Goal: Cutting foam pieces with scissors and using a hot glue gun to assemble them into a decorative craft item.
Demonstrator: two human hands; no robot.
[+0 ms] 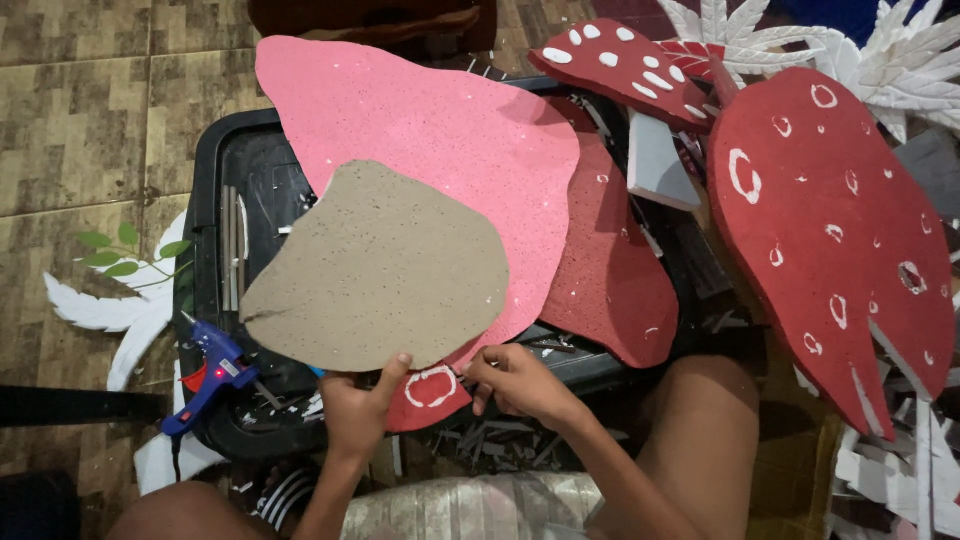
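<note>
From my remote view, the biggest thing was the large red foam mushroom cap (835, 240) with white rings, which lay at the right side. Next to it, in the middle, the pink foam sheet (440, 120) lay over the black tray (215, 180), and a dark red foam piece (615, 270) lay under its right edge. On top of the pink sheet was the grey-brown foam sheet (385, 270), a little smaller.

The left hand (355, 410) came up from below with the forearm nearly vertical. Its thumb pressed on the lower edge of the grey-brown sheet and the fingers were under it, so the hand was closed on this sheet. The right hand (520, 385) reached in from the lower right, wrist bent, fingers curled near the bottom edge of the pink sheet. I could not tell if it really gripped something.

Between both hands was a small red piece (430, 395) with a white ring. The blue glue gun (210, 375) rested on the tray's left corner.
</note>
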